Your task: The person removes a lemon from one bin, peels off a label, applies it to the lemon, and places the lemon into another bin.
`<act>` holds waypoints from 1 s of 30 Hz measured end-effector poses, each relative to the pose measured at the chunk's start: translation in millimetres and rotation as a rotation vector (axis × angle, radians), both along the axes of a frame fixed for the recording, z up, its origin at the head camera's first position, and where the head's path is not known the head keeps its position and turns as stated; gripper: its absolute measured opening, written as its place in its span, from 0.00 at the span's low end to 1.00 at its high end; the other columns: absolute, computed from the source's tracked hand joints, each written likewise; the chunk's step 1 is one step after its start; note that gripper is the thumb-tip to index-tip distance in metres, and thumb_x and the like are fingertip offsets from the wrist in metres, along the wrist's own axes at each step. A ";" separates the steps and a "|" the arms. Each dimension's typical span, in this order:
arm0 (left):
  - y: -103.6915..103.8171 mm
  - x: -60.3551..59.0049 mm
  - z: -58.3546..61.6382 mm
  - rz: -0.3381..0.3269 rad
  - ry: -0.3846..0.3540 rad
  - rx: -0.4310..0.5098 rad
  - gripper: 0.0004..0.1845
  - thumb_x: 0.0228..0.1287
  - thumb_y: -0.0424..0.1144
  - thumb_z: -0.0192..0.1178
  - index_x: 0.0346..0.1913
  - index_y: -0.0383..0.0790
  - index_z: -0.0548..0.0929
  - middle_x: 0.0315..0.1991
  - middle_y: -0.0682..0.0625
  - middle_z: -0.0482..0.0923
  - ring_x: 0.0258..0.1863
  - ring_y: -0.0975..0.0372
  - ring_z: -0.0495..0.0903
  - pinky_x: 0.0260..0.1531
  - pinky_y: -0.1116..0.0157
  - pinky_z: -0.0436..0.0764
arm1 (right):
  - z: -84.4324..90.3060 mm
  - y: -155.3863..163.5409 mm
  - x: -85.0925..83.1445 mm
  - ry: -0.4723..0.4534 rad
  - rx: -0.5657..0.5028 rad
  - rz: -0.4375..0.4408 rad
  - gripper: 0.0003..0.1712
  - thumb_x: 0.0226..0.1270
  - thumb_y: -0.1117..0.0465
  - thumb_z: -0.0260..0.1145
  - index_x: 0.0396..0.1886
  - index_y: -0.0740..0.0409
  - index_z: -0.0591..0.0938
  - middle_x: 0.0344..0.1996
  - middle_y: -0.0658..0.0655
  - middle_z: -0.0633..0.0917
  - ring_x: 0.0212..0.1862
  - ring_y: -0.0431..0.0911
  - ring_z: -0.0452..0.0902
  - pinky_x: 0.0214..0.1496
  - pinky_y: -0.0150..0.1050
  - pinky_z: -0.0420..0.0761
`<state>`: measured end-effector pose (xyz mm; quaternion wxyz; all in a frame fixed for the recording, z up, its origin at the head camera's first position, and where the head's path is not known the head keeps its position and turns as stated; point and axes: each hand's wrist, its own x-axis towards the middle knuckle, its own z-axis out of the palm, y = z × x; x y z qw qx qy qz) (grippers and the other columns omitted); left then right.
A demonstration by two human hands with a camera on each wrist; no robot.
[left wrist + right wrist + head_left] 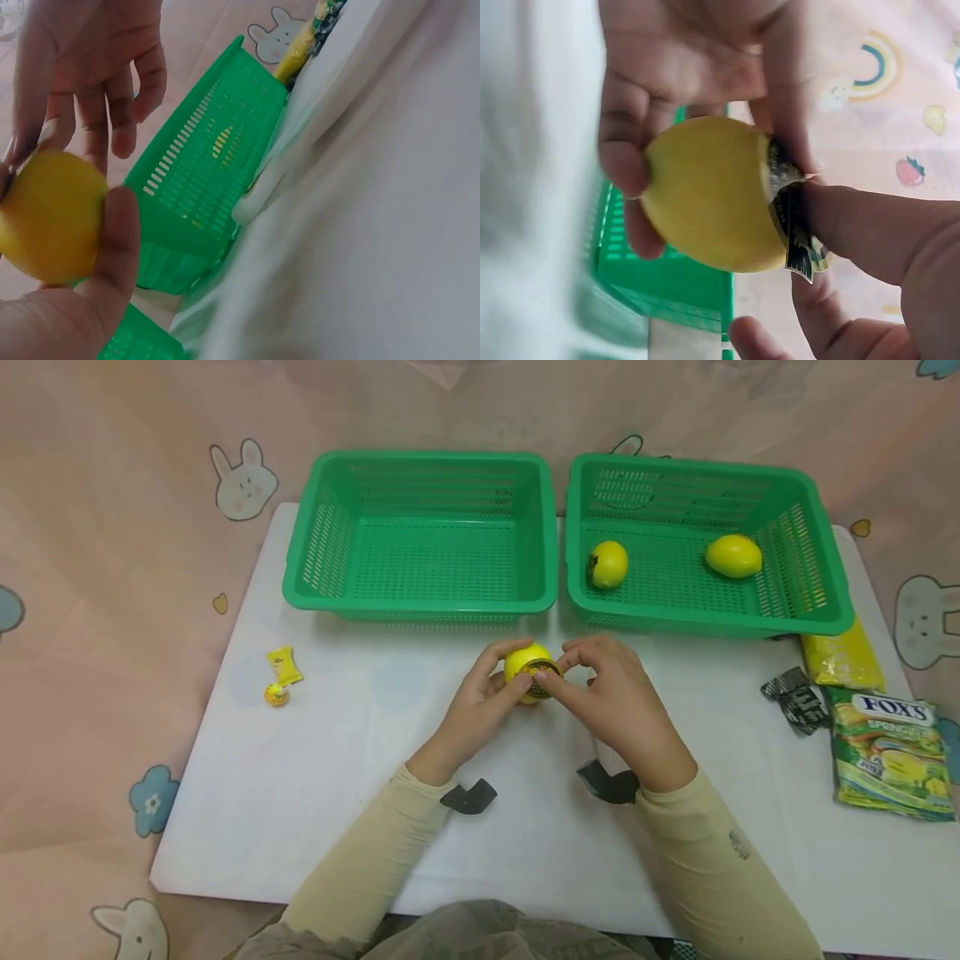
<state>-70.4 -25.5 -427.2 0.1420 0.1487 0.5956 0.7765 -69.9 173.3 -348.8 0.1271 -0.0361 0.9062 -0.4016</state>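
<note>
Item in hand: one yellow ball-shaped lemon (pixel 527 667), smooth-skinned, with a dark printed wrapper (pixel 542 673) clinging to its right end. It is raised just above the white board (pixel 315 760), a little in front of the gap between the two baskets.

Left hand (pixel 480 702): my fingers curl around the lemon's left and rear side, thumb pressed on its near face; a firm hold, seen plainly from both wrist views.

Right hand (pixel 611 702): my thumb and forefinger pinch the wrapper where it meets the fruit; the other fingers curl loosely behind, holding nothing.

Behind, left: green slatted basket (pixel 420 539).

Behind, right: second green basket (pixel 705 547), just beside the first, containing two yellow fruits, well apart: a round one with a dark patch (pixel 607 564) at the left, an oval one (pixel 733 557) at the right.

Board, far left: a small yellow wrapper (pixel 284 665) and a small round sweet (pixel 275 694), nearly touching.

Board, far right: a yellow packet (pixel 843 658) by the right basket's front corner, crumpled dark wrappers (pixel 795 697) near it, and a green Fox's sweet bag (pixel 892 752) lying flat.

Underlay: pink cloth (pixel 112 568) printed with rabbits, beneath and behind the board.
</note>
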 end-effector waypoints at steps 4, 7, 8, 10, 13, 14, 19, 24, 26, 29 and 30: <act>-0.3 2.1 5.0 -0.011 -0.049 0.108 0.26 0.84 0.29 0.48 0.78 0.32 0.62 0.71 0.41 0.67 0.54 0.55 0.81 0.50 0.61 0.84 | -3.8 2.9 1.6 -0.006 -0.019 -0.075 0.34 0.66 0.38 0.77 0.50 0.62 0.78 0.63 0.59 0.78 0.63 0.60 0.72 0.60 0.56 0.77; -1.6 4.8 9.9 -0.046 -0.134 0.221 0.27 0.83 0.29 0.47 0.79 0.30 0.59 0.70 0.42 0.68 0.52 0.55 0.81 0.49 0.60 0.84 | -6.7 8.0 2.3 -0.035 -0.083 -0.108 0.37 0.65 0.40 0.78 0.55 0.63 0.75 0.66 0.58 0.76 0.64 0.59 0.72 0.63 0.55 0.76; -1.9 5.6 11.1 -0.050 -0.163 0.249 0.27 0.83 0.29 0.46 0.79 0.30 0.58 0.68 0.42 0.69 0.52 0.55 0.81 0.48 0.60 0.84 | -7.7 9.4 2.5 -0.020 -0.094 -0.112 0.35 0.67 0.42 0.78 0.55 0.64 0.76 0.66 0.58 0.76 0.64 0.59 0.72 0.63 0.55 0.77; -2.7 7.3 13.0 -0.035 -0.217 0.286 0.26 0.83 0.31 0.46 0.79 0.33 0.60 0.65 0.42 0.71 0.51 0.53 0.82 0.47 0.59 0.84 | -10.2 11.4 3.5 0.079 -0.115 -0.119 0.27 0.71 0.50 0.76 0.55 0.65 0.78 0.66 0.59 0.77 0.63 0.58 0.71 0.62 0.54 0.78; -2.7 9.2 13.5 0.016 -0.268 0.302 0.25 0.85 0.32 0.46 0.80 0.40 0.64 0.64 0.42 0.72 0.52 0.51 0.82 0.47 0.59 0.84 | -12.2 10.4 6.4 0.300 -0.177 -0.125 0.14 0.76 0.61 0.70 0.53 0.65 0.83 0.66 0.59 0.78 0.65 0.55 0.69 0.59 0.54 0.76; -2.1 9.4 12.9 0.028 -0.278 0.301 0.25 0.85 0.33 0.47 0.80 0.42 0.65 0.64 0.42 0.72 0.53 0.50 0.82 0.47 0.58 0.84 | -11.9 8.6 7.8 0.373 -0.197 -0.110 0.11 0.77 0.63 0.68 0.53 0.64 0.85 0.66 0.58 0.78 0.66 0.54 0.69 0.60 0.55 0.74; 4.1 13.4 8.5 0.031 -0.272 0.292 0.35 0.78 0.48 0.60 0.82 0.44 0.64 0.66 0.44 0.74 0.54 0.55 0.82 0.50 0.57 0.86 | -19.3 -11.4 12.3 0.586 -0.231 0.098 0.21 0.88 0.53 0.54 0.54 0.58 0.89 0.72 0.58 0.75 0.73 0.57 0.61 0.66 0.59 0.61; 9.3 18.0 9.5 0.052 -0.271 0.332 0.48 0.62 0.58 0.69 0.80 0.37 0.67 0.58 0.50 0.80 0.51 0.61 0.83 0.47 0.61 0.86 | -46.1 -27.1 7.1 0.735 -0.139 0.231 0.30 0.90 0.44 0.43 0.52 0.56 0.88 0.74 0.61 0.73 0.70 0.64 0.63 0.66 0.62 0.60; 9.9 18.9 10.2 0.060 -0.271 0.341 0.49 0.61 0.58 0.70 0.79 0.35 0.68 0.58 0.51 0.81 0.49 0.62 0.82 0.44 0.62 0.85 | -49.9 -28.0 6.8 0.754 -0.107 0.216 0.29 0.89 0.44 0.44 0.51 0.56 0.88 0.75 0.60 0.72 0.69 0.65 0.64 0.65 0.64 0.61; 9.8 20.4 12.0 0.071 -0.278 0.350 0.47 0.60 0.57 0.71 0.78 0.36 0.69 0.58 0.51 0.81 0.47 0.62 0.82 0.43 0.63 0.85 | -49.7 -27.4 6.4 0.749 -0.074 0.187 0.28 0.87 0.43 0.47 0.53 0.54 0.87 0.77 0.59 0.70 0.71 0.66 0.62 0.65 0.66 0.61; 9.7 20.7 12.8 0.072 -0.281 0.355 0.46 0.61 0.56 0.71 0.77 0.36 0.70 0.58 0.51 0.80 0.47 0.62 0.82 0.42 0.63 0.85 | -49.6 -26.9 5.9 0.741 -0.072 0.183 0.27 0.86 0.43 0.48 0.54 0.54 0.87 0.78 0.58 0.70 0.71 0.66 0.62 0.66 0.66 0.61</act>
